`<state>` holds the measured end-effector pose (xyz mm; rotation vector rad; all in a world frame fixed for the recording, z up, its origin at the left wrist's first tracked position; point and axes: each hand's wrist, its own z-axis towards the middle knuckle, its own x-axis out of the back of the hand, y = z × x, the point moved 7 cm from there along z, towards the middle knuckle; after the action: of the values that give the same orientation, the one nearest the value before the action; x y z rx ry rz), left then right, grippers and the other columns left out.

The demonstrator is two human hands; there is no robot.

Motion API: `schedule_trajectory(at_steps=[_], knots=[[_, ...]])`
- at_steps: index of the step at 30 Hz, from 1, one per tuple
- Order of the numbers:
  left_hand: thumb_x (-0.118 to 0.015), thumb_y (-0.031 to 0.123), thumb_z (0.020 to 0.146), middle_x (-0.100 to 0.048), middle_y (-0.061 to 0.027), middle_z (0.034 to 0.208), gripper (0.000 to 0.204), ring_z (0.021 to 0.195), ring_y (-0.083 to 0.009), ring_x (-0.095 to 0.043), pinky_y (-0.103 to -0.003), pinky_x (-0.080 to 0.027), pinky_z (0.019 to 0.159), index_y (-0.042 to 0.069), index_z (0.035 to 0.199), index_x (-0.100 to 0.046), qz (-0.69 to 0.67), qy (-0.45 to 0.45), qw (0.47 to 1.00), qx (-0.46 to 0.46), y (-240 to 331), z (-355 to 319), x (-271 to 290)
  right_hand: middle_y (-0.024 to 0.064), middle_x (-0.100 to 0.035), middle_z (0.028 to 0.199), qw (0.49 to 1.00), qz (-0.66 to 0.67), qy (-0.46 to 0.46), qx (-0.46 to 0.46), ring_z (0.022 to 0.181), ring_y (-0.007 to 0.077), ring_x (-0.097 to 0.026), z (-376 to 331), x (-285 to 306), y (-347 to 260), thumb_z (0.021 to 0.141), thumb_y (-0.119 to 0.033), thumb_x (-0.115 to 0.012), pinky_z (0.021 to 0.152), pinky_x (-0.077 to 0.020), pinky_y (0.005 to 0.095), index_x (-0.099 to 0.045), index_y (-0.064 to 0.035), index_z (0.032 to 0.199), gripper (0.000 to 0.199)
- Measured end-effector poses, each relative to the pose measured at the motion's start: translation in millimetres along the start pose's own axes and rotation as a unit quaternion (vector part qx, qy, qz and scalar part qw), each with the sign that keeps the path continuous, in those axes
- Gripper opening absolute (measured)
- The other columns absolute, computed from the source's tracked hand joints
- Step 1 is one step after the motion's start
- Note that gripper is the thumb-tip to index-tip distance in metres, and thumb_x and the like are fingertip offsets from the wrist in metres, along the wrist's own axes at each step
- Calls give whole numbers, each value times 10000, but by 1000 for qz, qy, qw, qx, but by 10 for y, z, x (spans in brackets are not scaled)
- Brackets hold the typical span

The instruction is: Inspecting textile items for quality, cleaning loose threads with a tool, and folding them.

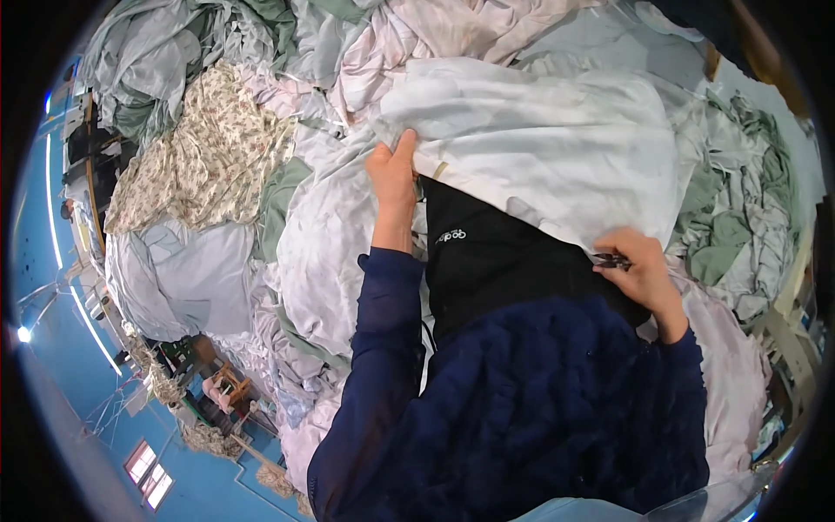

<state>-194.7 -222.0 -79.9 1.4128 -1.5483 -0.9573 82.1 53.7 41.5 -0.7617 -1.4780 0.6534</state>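
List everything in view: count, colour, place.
Large white cloth: 1, white, upper centre.
Small handheld tool: 1, dark, centre right.
Floral-print cloth: 1, beige, upper left.
Crumpled cloth heaps: 2, grey-green, upper left and right.
Crumpled pink cloth: count unclear, pale pink, top.
Overlapping cloths: uncountable, pale, left.
Bright strips: at least 2, white, left.
Painted wall: 1, blue, left.
Barred window: 1, white, lower left.
Fabric apron: 1, black, centre.
Long-sleeved fabric garment: 1, navy, lower centre.
Left grip: 1, bare, holding white cloth.
Right grip: 1, bare, around tool.
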Motion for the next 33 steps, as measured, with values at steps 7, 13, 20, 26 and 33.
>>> schedule_trajectory(at_steps=[7,13,20,26,33], knots=[[-802,207,770,-631,-55,824,335,605,-100,-555,-245,-411,486,-34,927,-631,117,-76,988,60,269,-530,-278,16,-654,826,903,355,30,-242,748,63,-550,543,-465,291,853,-87,-665,670,-429,222,-682,9,1012,186],[-719,31,802,-678,-47,905,230,680,-72,-579,-220,-419,546,-33,1016,-669,4,-115,993,36,266,-609,-337,-1,-627,836,912,350,91,-194,747,53,-536,1067,-883,157,823,-98,-717,655,-427,216,-690,7,1018,223],[-719,30,803,-676,-12,832,164,662,-73,-582,-222,-421,541,5,963,-692,8,-81,996,40,116,-498,-246,20,-589,802,959,237,85,-126,698,82,-539,1289,-903,38,761,-97,-777,622,-426,235,-691,8,924,213],[-730,29,799,-675,-16,821,156,650,-83,-585,-230,-432,547,10,949,-690,-8,-88,995,51,93,-460,-230,4,-558,705,955,250,32,-155,636,70,-491,1402,-1005,170,772,-121,-751,576,-407,247,-671,15,850,176],[-731,38,800,-671,-10,819,148,649,-82,-579,-231,-431,549,19,941,-690,-5,-94,995,41,111,-465,-234,-23,-521,645,935,277,-12,-222,609,53,-455,1315,-924,182,849,-135,-660,536,-381,257,-591,2,791,164]])
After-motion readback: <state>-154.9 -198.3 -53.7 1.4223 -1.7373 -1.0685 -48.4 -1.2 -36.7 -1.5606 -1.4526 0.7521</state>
